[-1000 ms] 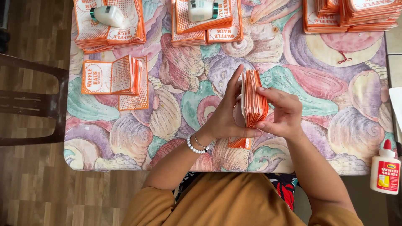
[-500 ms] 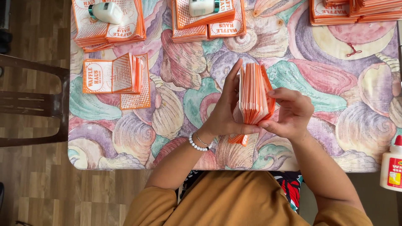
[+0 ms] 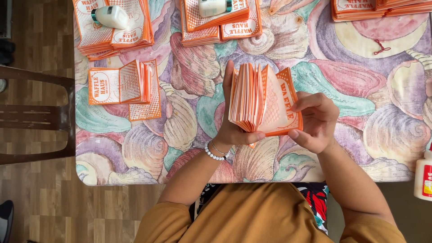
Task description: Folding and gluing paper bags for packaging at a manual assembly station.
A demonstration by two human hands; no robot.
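We see both hands up over the middle of the table, and between them a thick stack of orange-and-white paper bags (image 3: 263, 101), stood on edge and fanned open like a book. The left hand (image 3: 234, 128) grips the stack from below, thumb pressed across its lower edge, fingers running up behind the sheets. A white bead bracelet (image 3: 215, 154) sits on that wrist. The right hand (image 3: 315, 121) is curled around the outermost bag, fingertips on its printed face, thumb under its lower corner, peeling it away from the rest.

The stack hangs just above the shell-patterned tablecloth (image 3: 360, 90), not lying on it. To the left we have a small pile of the same bags (image 3: 123, 85) lying flat, partly fanned. Along the far edge, more piles: one at the left (image 3: 90, 31) with a white glue bottle (image 3: 110, 16) lying on top, one in the centre (image 3: 220, 27) with another bottle (image 3: 213, 6) on it, one at the right (image 3: 378, 9). A third glue bottle (image 3: 424, 173) stands off the table's right edge. A dark wooden chair (image 3: 36, 117) sits at the left.
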